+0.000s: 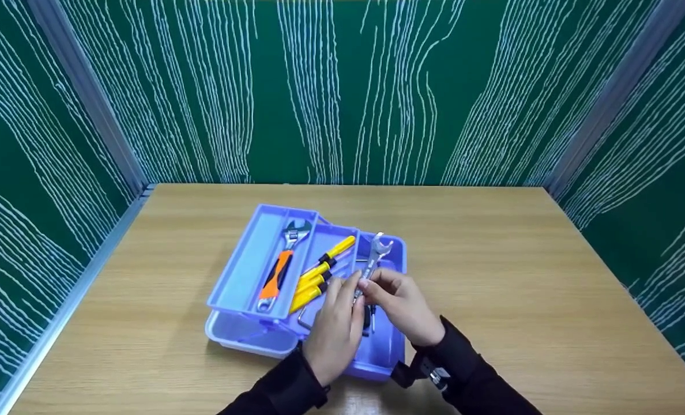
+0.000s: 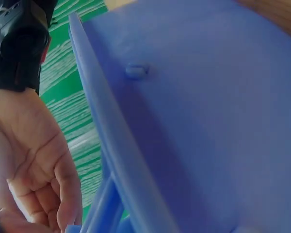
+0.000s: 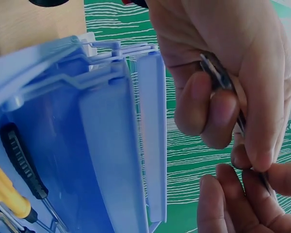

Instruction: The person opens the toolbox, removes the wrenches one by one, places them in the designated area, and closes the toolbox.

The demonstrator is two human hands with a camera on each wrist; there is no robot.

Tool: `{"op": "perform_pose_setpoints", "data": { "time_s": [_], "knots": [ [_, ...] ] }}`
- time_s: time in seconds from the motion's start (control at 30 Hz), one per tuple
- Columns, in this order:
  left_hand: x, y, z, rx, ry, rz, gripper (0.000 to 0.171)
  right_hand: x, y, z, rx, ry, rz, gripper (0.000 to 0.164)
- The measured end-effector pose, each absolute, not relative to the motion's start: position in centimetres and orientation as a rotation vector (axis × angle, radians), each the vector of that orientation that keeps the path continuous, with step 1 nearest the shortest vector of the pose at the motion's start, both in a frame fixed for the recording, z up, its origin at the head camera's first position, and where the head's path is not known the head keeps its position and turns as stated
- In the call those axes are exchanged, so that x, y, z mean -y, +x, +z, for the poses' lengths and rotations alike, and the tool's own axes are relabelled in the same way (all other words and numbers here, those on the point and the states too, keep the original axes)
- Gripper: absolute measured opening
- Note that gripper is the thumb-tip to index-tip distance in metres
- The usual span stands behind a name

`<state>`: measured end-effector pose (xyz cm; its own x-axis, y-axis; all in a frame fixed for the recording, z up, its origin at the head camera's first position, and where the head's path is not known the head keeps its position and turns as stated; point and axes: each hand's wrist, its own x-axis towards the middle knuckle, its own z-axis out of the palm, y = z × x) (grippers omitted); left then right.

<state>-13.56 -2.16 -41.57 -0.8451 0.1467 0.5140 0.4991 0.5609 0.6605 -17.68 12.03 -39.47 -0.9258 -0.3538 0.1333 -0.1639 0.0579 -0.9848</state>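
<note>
A silver open-end wrench (image 1: 371,256) points up and away above the toolbox, its forked end free of the fingers. My left hand (image 1: 335,325) grips its lower part. With thumb and index finger, my right hand (image 1: 403,302) pinches the shaft just beside the left fingertips. The wrench's lower end is hidden by the hands in the head view. Beneath both hands lies an open blue-purple toolbox (image 1: 397,346) with a raised tray on the left. In the right wrist view, metal of the wrench (image 3: 218,73) shows between curled fingers.
The raised tray (image 1: 233,271) holds an adjustable wrench (image 1: 276,274) with an orange and black handle. Several yellow-handled screwdrivers (image 1: 319,271) lie in the middle section. A black-handled screwdriver (image 3: 24,162) lies inside the box. Patterned green walls (image 1: 354,92) enclose the wooden table (image 1: 521,288).
</note>
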Motion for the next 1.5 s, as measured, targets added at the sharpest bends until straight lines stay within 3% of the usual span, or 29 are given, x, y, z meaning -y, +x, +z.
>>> {"op": "perform_pose_setpoints", "data": {
  "time_s": [0.43, 0.73, 1.0, 1.23, 1.5],
  "knots": [
    [5.8, -13.5, -40.5, 2.371, -0.783, -1.099, 0.041, -16.5, -18.7, -39.0, -2.065, -0.503, -1.934, 0.014],
    [12.6, -15.5, -39.3, 2.291, -0.523, -0.815, 0.043, -21.8, -19.6, -39.1, -2.387, -0.439, -1.827, 0.022],
    [18.5, -17.0, -39.1, 2.553, -0.189, -1.007, 0.057, -25.6, -21.0, -39.7, -2.595, -0.255, -1.646, 0.021],
    [20.2, -17.7, -39.7, 2.745, -0.004, -1.123, 0.061, -28.1, -22.5, -41.4, -2.688, -0.18, -1.441, 0.029],
    [20.3, -17.9, -40.2, 2.702, -0.001, -1.133, 0.044, -29.4, -23.4, -43.2, -2.726, -0.118, -1.289, 0.034]
  ]
}}
